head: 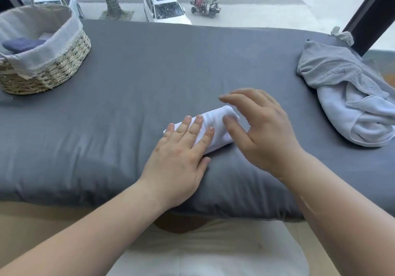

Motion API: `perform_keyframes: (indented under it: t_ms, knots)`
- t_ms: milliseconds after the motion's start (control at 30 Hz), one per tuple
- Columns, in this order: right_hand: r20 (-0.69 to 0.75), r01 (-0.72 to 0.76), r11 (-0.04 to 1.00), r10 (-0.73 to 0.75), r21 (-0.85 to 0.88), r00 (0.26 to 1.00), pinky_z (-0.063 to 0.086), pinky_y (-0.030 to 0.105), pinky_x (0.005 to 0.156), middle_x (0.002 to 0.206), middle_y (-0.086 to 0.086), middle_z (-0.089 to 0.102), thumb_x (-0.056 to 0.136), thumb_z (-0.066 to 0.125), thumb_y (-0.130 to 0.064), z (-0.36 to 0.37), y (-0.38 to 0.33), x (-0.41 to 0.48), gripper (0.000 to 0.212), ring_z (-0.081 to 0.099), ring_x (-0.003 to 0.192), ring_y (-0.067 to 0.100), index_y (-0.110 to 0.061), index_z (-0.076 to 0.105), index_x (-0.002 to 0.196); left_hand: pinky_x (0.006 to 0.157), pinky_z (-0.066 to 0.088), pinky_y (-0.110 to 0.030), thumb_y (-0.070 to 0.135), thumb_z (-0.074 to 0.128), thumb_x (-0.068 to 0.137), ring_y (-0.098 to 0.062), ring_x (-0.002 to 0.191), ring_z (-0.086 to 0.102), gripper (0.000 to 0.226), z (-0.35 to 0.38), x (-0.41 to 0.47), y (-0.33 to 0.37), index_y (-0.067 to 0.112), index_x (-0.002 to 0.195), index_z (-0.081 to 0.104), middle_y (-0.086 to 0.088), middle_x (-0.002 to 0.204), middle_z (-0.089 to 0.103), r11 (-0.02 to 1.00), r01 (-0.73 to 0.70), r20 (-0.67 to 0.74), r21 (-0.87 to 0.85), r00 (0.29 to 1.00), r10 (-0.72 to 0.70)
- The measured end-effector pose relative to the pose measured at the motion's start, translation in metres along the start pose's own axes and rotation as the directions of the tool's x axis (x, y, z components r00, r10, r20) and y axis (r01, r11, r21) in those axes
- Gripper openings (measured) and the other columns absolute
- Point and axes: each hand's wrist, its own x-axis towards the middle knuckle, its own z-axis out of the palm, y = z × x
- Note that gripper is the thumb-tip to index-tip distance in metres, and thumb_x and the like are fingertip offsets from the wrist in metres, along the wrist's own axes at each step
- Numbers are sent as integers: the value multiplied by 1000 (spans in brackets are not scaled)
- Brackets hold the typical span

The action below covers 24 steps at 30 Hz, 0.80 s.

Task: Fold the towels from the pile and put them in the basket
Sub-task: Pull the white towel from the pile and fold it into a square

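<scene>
A small white towel (215, 123), folded into a narrow bundle, lies on the grey cushion (149, 78) in the middle. My left hand (181, 153) lies flat on its near left part, fingers spread. My right hand (260, 130) hovers over the towel's right end with fingers apart, its thumb touching the cloth. At the far left stands a woven basket (53, 70) with a pale cloth liner; a dark blue folded towel (21, 44) rests inside. A pile of grey and pale blue towels (350, 96) lies at the right edge.
The cushion ends at a large window (235, 1) looking down on a street. A dark window post (369, 16) rises at the back right, with a crumpled scrap (342, 35) beside it. A beige and white surface (203, 248) lies below the cushion's near edge.
</scene>
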Motion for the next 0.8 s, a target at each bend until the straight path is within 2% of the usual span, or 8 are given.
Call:
perform_keyframes:
  t_ms: [67, 133, 200, 300, 400, 567, 667, 800]
  knots:
    - [294, 25, 980, 34, -195, 955, 15, 48, 123, 162, -5, 31, 99, 21, -58, 6, -9, 12, 64, 20, 152, 23, -29, 38, 153, 116, 30, -56, 42, 36, 98, -32, 147, 30, 62, -3, 0, -6, 17, 154, 35, -11, 161, 30, 999, -31, 33, 29, 999, 30]
    - [524, 56, 955, 111, -292, 845, -5, 53, 123, 168, -12, 1, 94, 2, -70, 18, -4, 9, 78, -11, 155, 18, -31, 9, 160, 116, 28, -57, 48, 32, 98, -29, 149, 26, 64, -5, -2, -14, 19, 155, 32, -8, 163, 24, 997, -55, 81, 59, 995, 50]
    - [575, 8, 960, 161, -280, 802, -9, 54, 122, 167, -15, -13, 90, 0, -76, 24, 5, -4, 83, -22, 152, 15, -31, -7, 160, 118, 24, -59, 54, 28, 97, -26, 152, 18, 69, -6, -5, -21, 21, 158, 23, -4, 166, 15, 996, -67, 133, 59, 989, 59]
    - [588, -40, 971, 175, -236, 790, -11, 51, 123, 162, -17, -27, 86, 3, -82, 25, 9, -24, 90, -28, 149, 12, -32, -19, 157, 121, 13, -57, 62, 19, 97, -19, 154, 0, 77, -12, -10, -18, 21, 160, 5, 2, 167, -2, 998, -54, 167, -21, 984, 57]
    - [615, -72, 978, 181, -197, 767, -11, 48, 124, 160, -18, -32, 83, 3, -85, 24, 6, -28, 94, -30, 148, 10, -31, -23, 155, 123, -5, -49, 66, 5, 91, -9, 151, -15, 82, -26, -3, -2, 23, 158, -13, 9, 165, -16, 985, 88, 171, -146, 983, -62]
    - [641, -54, 987, 139, -150, 755, -9, 47, 124, 160, -20, -30, 84, 7, -85, 17, 11, -22, 96, -31, 147, 5, -30, -21, 156, 121, -9, -55, 47, 20, 99, -16, 151, -19, 72, -44, 37, 8, 17, 158, -10, 0, 165, -19, 982, 189, 265, -6, 947, -180]
    - [684, -54, 992, 117, -112, 720, -10, 46, 124, 160, -23, -27, 85, 14, -83, 13, 18, -17, 94, -30, 147, 6, -32, -18, 157, 121, -8, -55, 55, 14, 99, -17, 151, -20, 74, -32, 43, 7, 18, 158, -12, -1, 165, -21, 982, 185, 283, -27, 944, -170]
    - [728, -308, 950, 184, 40, 661, -9, 44, 125, 165, -19, -10, 87, 22, -61, -4, 11, 7, 84, -21, 151, 13, -30, -4, 160, 121, -12, -51, 61, 3, 95, -19, 150, -25, 76, -11, 32, 5, 19, 154, -21, -3, 161, -31, 979, 201, 247, -12, 950, -192]
